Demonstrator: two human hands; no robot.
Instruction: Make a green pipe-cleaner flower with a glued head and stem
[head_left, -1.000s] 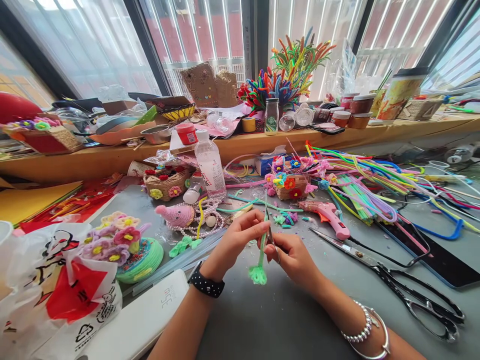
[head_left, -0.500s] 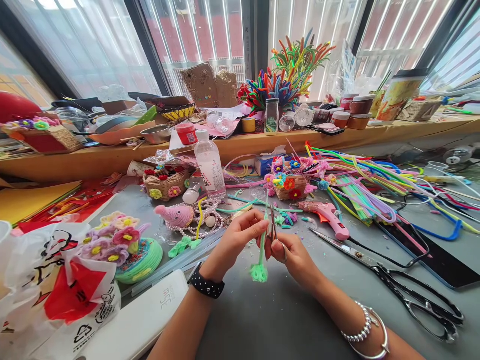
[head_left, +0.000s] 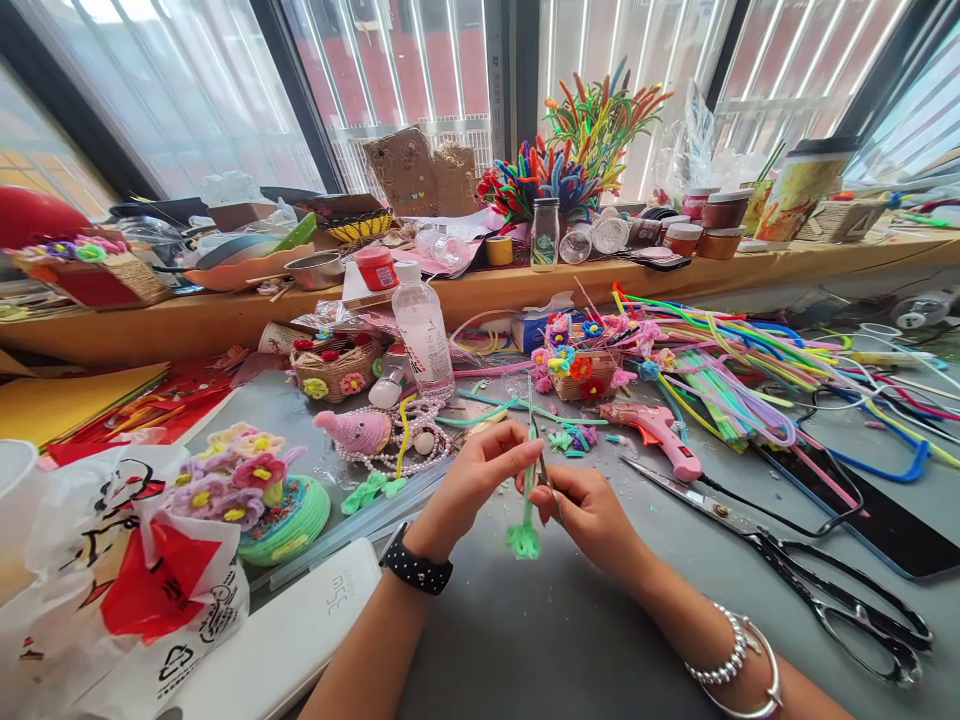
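Note:
My left hand (head_left: pixel 484 475) pinches a light green pipe cleaner (head_left: pixel 528 508) between thumb and fingers. Its lower end hangs down as a fluffy, looped green flower shape (head_left: pixel 523 541). My right hand (head_left: pixel 589 510) is closed around the handles of small scissors (head_left: pixel 545 470), whose blades point up right beside the green stem. Whether the blades touch it I cannot tell. Green pipe-cleaner pieces (head_left: pixel 371 492) lie left of my hands, and purple and green scraps (head_left: pixel 574 440) lie just beyond them.
To the right are a pink glue gun (head_left: pixel 660 437), large black-handled scissors (head_left: pixel 780 560), a dark phone (head_left: pixel 862 510) and a heap of pipe cleaners (head_left: pixel 750 370). At left stand a plastic bottle (head_left: pixel 422 335), a green flower pot (head_left: pixel 300 520), a white power bank (head_left: pixel 300 630) and a plastic bag (head_left: pixel 150 590).
The small scissors have tilted and moved slightly closer to the green stem, with my right hand shifting a little left. The view has moved slightly.

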